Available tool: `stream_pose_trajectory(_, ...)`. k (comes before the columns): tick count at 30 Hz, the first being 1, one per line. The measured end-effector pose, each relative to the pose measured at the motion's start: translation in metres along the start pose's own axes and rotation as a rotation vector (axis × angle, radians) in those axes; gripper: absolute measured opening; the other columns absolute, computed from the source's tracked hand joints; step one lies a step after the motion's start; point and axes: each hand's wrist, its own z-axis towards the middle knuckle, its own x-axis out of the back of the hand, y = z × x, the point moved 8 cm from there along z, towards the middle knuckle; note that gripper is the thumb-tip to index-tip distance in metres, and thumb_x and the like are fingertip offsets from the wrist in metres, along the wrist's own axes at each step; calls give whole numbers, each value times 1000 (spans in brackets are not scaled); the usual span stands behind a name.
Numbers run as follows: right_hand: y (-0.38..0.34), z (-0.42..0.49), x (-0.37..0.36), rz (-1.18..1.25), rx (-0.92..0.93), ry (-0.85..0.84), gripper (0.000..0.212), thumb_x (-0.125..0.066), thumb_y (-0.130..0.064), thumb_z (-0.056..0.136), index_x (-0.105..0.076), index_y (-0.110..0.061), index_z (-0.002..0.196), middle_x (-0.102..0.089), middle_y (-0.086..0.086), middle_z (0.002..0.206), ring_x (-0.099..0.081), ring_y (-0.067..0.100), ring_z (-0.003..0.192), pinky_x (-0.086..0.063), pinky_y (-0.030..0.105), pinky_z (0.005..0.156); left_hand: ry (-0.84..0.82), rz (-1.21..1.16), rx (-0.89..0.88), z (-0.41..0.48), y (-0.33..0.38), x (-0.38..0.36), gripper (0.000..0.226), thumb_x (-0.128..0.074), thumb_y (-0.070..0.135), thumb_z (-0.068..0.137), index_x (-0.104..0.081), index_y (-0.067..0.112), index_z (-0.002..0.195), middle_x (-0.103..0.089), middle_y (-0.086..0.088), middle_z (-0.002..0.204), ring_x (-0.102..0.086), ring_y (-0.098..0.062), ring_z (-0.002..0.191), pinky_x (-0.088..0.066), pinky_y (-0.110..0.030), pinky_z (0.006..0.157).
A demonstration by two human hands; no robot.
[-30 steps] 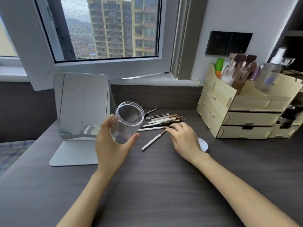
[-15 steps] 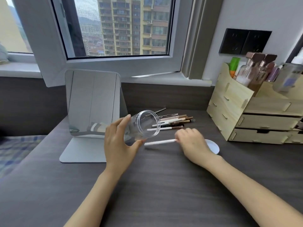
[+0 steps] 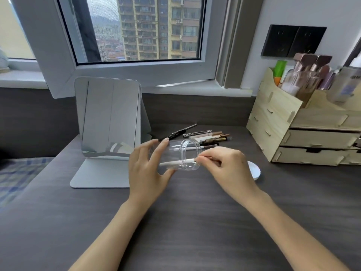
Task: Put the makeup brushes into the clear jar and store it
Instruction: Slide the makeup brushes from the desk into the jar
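At desk centre, nearest the camera, two bare forearms reach fwd over the dark desk (image 3: 195,231). The left hand (image 3: 145,169) wraps the clear jar (image 3: 180,157), thumb under and fingers curled over the closed end, holding it tipped on its side w/ the mouth facing right. The right hand (image 3: 226,167) pinches a white-handled brush (image 3: 176,162) at its bristle end btwn thumb and fingertips; the handle is partway in through the jar's mouth. To do this step well, prob. best to tilt the mouth up a bit as the brush goes in, so it slides to the bottom and doesn't roll back out, and let go only once most of its length is inside. Just right of the right hand lies a white lid (image 3: 254,170). Behind the jar, the remaining brushes and pencils (image 3: 207,136) lie in a loose row, not yet loaded. Farther back stand a mirror (image 3: 109,116) at left and a wooden organiser (image 3: 304,130) w/ bottles at right. One black pencil carries white lettering, too small to read; bottle labels are blurred.
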Motion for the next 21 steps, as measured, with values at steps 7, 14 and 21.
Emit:
stream_pose_trajectory(7,-9,-4,-27,107,44,-184,26,-49,-15,92,-63,-18,113,-69,-2,95,-53,3,82,-36,11,72,-17,49,20,0,-9,0,71,-79,37,66,-49,23,129,-59,-13,118,-51,-28,107,-40,-39,91)
stream_pose_trajectory(14,89,36,-12,-54,-278,134,19,-52,-9,90,-70,-10,97,-71,6,88,-62,17,81,-44,28,70,44,22,104,5,-12,10,78,-87,28,61,-49,16,128,-61,-13,113,-51,-26,101,-36,-29,86)
stream_pose_trajectory(21,137,72,-78,-586,-188,-277,26,-54,-24,90,-58,-11,111,-57,12,123,-46,32,114,-38,40,96,69,20,169,5,-22,12,79,-87,28,60,-50,12,127,-62,-14,111,-56,-34,98,-37,-30,86)
